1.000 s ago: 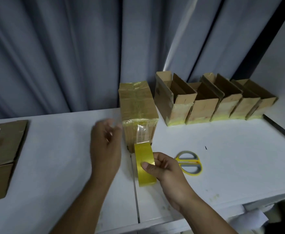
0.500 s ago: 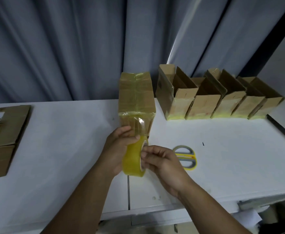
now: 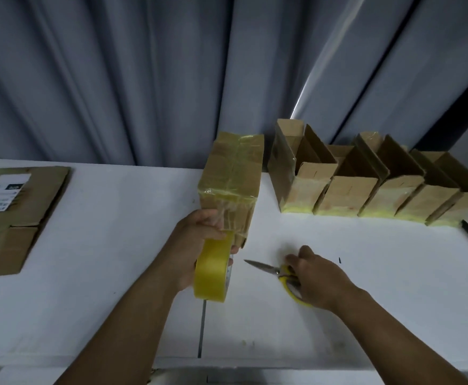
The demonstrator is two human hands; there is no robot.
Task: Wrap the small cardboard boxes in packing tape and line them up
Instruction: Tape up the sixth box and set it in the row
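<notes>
Cardboard box (image 3: 231, 179) stands on the table (image 3: 88, 245), left of the lined-up row (image 3: 349, 190). Your left hand (image 3: 196, 245) grips the tape roll (image 3: 212, 273) at its near face, likely keeping the strip taut. Right hand (image 3: 319, 276) curls round the scissors (image 3: 266, 267), probably to cut.

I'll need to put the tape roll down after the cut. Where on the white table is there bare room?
Two bare patches of white table: one between the flattened brown cardboard sheet and the left hand; one right of the right hand, in front of the row of open cardboard boxes. Crowded in the middle: tape-wrapped cardboard box, yellow tape roll, yellow-handled scissors.
</notes>
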